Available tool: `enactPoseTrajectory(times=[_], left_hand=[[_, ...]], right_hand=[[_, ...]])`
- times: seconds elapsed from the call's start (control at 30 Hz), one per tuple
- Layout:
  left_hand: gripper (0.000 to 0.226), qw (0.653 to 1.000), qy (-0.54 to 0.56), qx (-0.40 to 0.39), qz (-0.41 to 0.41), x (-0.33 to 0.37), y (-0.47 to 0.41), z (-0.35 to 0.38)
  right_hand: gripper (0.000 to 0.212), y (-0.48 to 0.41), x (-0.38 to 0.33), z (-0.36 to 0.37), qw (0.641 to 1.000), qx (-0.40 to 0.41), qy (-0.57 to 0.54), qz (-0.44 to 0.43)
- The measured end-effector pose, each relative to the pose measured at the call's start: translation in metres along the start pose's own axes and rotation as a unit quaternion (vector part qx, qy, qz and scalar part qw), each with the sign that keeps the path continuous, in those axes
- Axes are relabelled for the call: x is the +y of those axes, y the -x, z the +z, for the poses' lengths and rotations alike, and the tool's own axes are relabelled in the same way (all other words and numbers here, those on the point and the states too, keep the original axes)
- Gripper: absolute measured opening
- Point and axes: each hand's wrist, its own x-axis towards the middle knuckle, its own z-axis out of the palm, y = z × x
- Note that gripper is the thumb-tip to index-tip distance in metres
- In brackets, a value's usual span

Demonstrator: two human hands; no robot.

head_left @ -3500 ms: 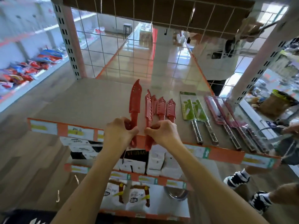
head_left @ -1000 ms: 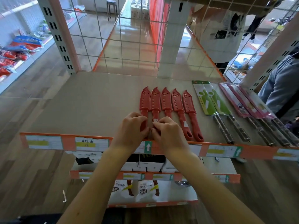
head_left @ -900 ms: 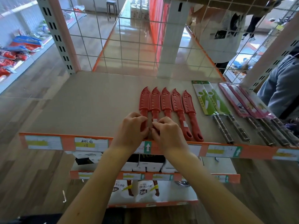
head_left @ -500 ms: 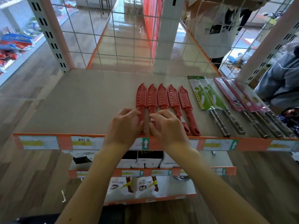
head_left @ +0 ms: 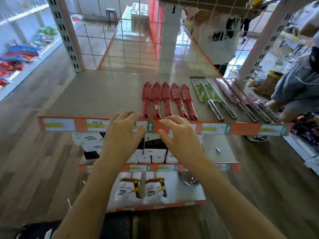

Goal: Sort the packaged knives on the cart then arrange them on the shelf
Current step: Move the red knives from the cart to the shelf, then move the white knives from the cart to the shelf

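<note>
**Red row looks finished**

Five red knives (head_left: 166, 100) lie abreast just behind the price rail (head_left: 241, 129), with green-sleeved knives (head_left: 205, 91) and pink-sleeved knives (head_left: 229, 91) rightward along it. Over it the left grip (head_left: 123, 135) and right grip (head_left: 180, 137) hang spread, empty. No cart shows.

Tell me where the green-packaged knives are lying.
Head view: the green-packaged knives lie on the shelf, right of centre, between the row of red knives and the pink-packaged knives.
</note>
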Motion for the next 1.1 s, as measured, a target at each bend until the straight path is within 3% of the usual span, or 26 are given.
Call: enactPoseTrajectory(times=[0.17, 0.33, 0.43, 0.57, 0.67, 0.8, 0.93, 1.1], left_hand=[[0.033, 1.0, -0.016, 0.02, -0.002, 0.005, 0.077, -0.013], [0.036, 0.999, -0.036, -0.001, -0.032, 0.009, 0.175, -0.025], [0.048, 0.997, -0.06, -0.015, -0.039, -0.005, 0.223, -0.035], [0.042, 0.992, -0.087, -0.029, -0.091, -0.037, 0.274, -0.05], [0.036, 0.987, -0.114, -0.034, -0.112, -0.071, 0.303, -0.054], [0.047, 0.978, -0.137, -0.085, -0.136, -0.125, 0.331, -0.058], [0.045, 0.974, -0.146, -0.089, -0.149, -0.189, 0.358, -0.07], [0.052, 0.959, -0.167, -0.179, -0.145, -0.292, 0.379, -0.067]], right_hand=[[0.027, 0.071, -0.013, -0.007, 1.0, -0.011, -0.016, -0.014], [0.029, 0.154, -0.032, -0.003, 0.996, -0.072, -0.028, -0.036], [0.03, 0.195, -0.052, 0.001, 0.993, -0.104, -0.026, -0.039], [0.033, 0.23, -0.085, 0.016, 0.988, -0.144, -0.036, -0.043], [0.036, 0.249, -0.11, 0.036, 0.983, -0.174, -0.044, -0.044], [0.04, 0.27, -0.141, 0.085, 0.975, -0.217, -0.044, -0.034], [0.046, 0.287, -0.172, 0.148, 0.96, -0.277, -0.034, 0.001], [0.044, 0.305, -0.206, 0.243, 0.949, -0.309, -0.015, 0.056]])
